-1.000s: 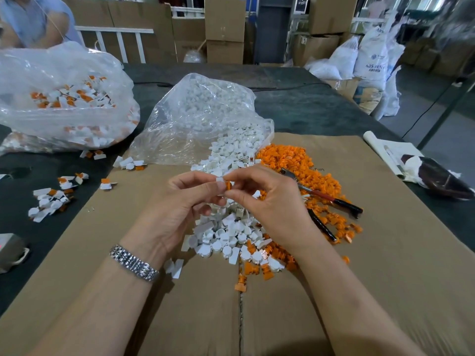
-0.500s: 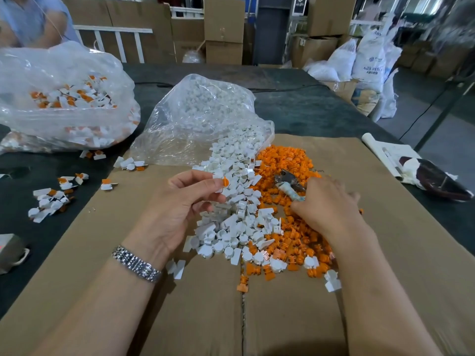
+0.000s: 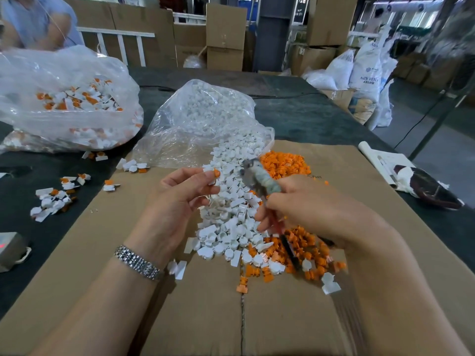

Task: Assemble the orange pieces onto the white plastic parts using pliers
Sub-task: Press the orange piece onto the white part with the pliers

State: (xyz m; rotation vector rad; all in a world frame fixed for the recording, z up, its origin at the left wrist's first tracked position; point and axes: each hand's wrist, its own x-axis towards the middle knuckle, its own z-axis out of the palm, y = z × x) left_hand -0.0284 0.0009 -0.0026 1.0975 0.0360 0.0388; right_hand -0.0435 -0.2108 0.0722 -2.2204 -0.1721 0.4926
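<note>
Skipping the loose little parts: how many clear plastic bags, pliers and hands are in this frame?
Clear plastic bags: 2, the mixed-parts bag and the white-parts bag
Pliers: 1
Hands: 2, the left hand and the right hand
Total: 5

White plastic parts (image 3: 231,222) in a pale heap on brown cardboard (image 3: 205,317), bright orange pieces (image 3: 282,163) just beside them. Pliers (image 3: 259,182) blur grey, handles red and black. Silver watch band (image 3: 137,263). Dark green-grey bench (image 3: 295,116); clear bag (image 3: 200,124) showing white.
</note>
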